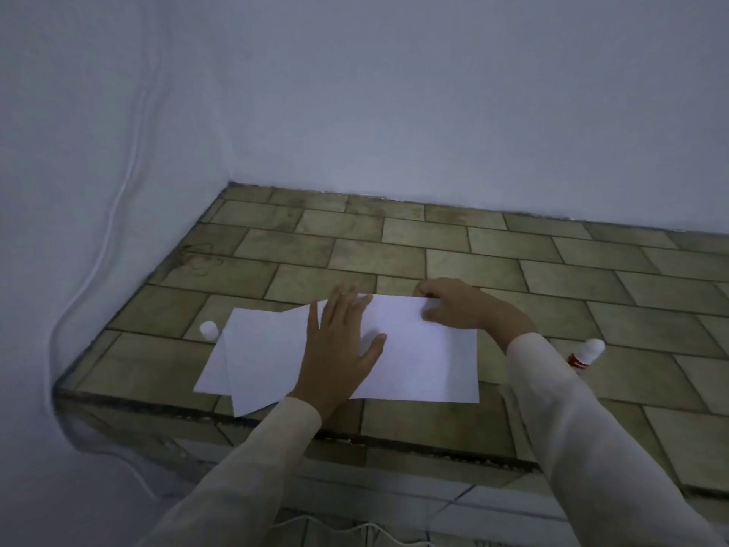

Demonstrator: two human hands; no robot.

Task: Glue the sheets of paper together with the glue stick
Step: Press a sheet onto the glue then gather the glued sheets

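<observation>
Left hand (pixel 339 349) flat, released on three overlapping white paper sheets (pixel 268 349) near the tiled surface (pixel 473 250) front edge; right hand (pixel 453 305) pinches the top sheet's far edge; one red-white glue stick (pixel 586 352), one white cap (pixel 208 330).

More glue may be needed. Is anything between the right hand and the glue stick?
Nothing visible: the glue stick lies on bare tiles beside the right sleeve, behind the right hand resting on the paper.

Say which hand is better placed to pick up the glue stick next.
Probably the right hand: the glue stick lies just beside its sleeve, while the left hand presses flat on the sheets.
</observation>
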